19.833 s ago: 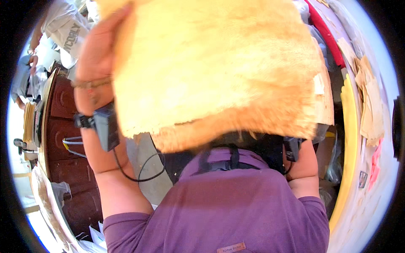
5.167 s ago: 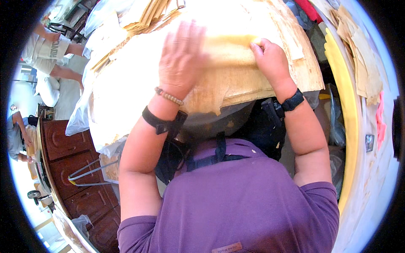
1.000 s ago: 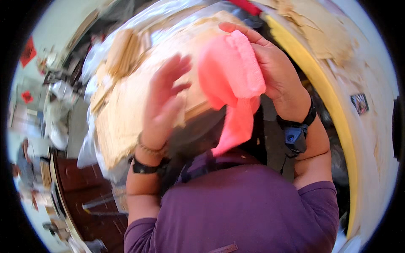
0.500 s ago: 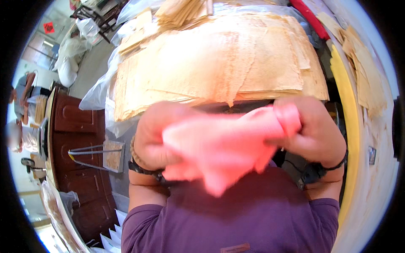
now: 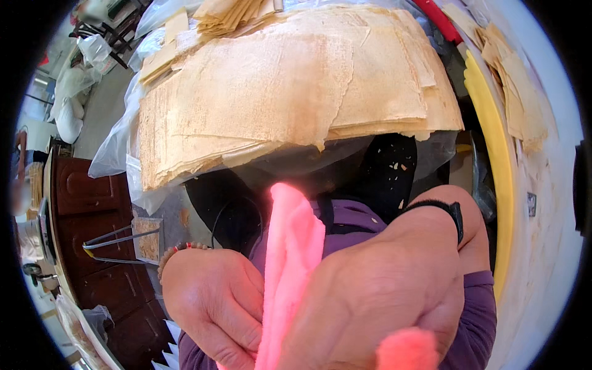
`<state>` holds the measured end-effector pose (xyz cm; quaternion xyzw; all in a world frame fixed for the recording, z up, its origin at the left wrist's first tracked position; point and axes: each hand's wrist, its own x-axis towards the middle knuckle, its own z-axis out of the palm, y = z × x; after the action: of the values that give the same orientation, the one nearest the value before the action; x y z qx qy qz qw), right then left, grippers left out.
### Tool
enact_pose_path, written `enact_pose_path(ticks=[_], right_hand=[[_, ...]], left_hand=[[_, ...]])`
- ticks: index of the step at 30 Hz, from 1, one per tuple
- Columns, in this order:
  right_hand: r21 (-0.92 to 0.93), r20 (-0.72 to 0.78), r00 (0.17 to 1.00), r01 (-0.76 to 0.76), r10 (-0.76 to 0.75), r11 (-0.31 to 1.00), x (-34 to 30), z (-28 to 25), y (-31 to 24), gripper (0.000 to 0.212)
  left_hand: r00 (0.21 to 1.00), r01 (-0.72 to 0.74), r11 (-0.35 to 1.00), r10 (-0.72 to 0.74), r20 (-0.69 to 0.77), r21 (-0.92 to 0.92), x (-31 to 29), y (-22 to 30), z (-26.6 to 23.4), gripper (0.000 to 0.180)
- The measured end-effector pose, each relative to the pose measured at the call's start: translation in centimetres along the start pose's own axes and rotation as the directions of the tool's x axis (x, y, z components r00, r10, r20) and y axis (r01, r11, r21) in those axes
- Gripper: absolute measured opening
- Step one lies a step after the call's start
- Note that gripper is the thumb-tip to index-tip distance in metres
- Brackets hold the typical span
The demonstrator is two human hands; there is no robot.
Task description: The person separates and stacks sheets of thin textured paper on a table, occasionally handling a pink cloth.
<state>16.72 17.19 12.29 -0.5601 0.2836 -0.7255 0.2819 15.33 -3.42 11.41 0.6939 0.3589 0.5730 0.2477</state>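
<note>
A bright pink cloth [image 5: 288, 265], fuzzy like a towel, is bunched upright between my two hands, close to the camera. My left hand [image 5: 216, 302] is closed on its left side, below a beaded bracelet. On the other side my right hand [image 5: 376, 283] has curled fingers round the cloth, and a pink end sticks out beneath it. The right wrist wears a black band [image 5: 455, 217]. Both sets of fingertips are partly hidden at the lower edge.
Ahead lies a broad stack of thin tan sheets [image 5: 259, 92] with ragged edges, over clear plastic [image 5: 114, 151]. Folded sheets [image 5: 225, 15] rest behind it. A yellow strip [image 5: 493, 142] runs along the right. Dark red cabinets [image 5: 92, 228] and a wire-handled board [image 5: 148, 240] stand left.
My hands have come nearer the camera and lower in the picture, carrying the pink cloth. It was spread between them and is now bunched. The view has shifted slightly.
</note>
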Motion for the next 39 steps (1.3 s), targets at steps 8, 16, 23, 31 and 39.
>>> enact_pose_path(ticks=[8, 16, 23, 31, 39], right_hand=[[0.111, 0.049, 0.879, 0.468, -0.475, 0.877, 1.8, 1.1, 3.6, 0.067], [0.155, -0.224, 0.965, 0.174, -0.137, 0.973, -4.7, 1.9, -4.1, 0.035], [0.118, -0.308, 0.938, 0.201, -0.157, 0.972, -5.7, 2.5, -3.5, 0.033], [0.214, -0.298, 0.952, 0.140, -0.072, 0.967, -3.3, 1.7, 0.1, 0.032], [-0.007, -0.477, 0.846, 0.265, -0.236, 0.964, -6.0, 0.7, -3.5, 0.031]], left_hand=[[1.000, 0.021, 0.999, -0.021, -0.002, -0.024, 0.2, -0.2, 0.4, 0.025], [0.986, -0.034, 0.995, 0.048, -0.158, 0.092, 1.2, -2.0, 1.7, 0.025], [0.961, -0.050, 0.992, 0.079, -0.265, 0.113, 2.1, -3.8, 2.1, 0.018], [0.804, -0.119, 0.915, 0.316, -0.503, 0.385, -0.4, -1.4, 3.8, 0.023], [0.900, 0.043, 0.990, 0.022, -0.436, 0.138, -2.1, -0.9, 4.1, 0.018]])
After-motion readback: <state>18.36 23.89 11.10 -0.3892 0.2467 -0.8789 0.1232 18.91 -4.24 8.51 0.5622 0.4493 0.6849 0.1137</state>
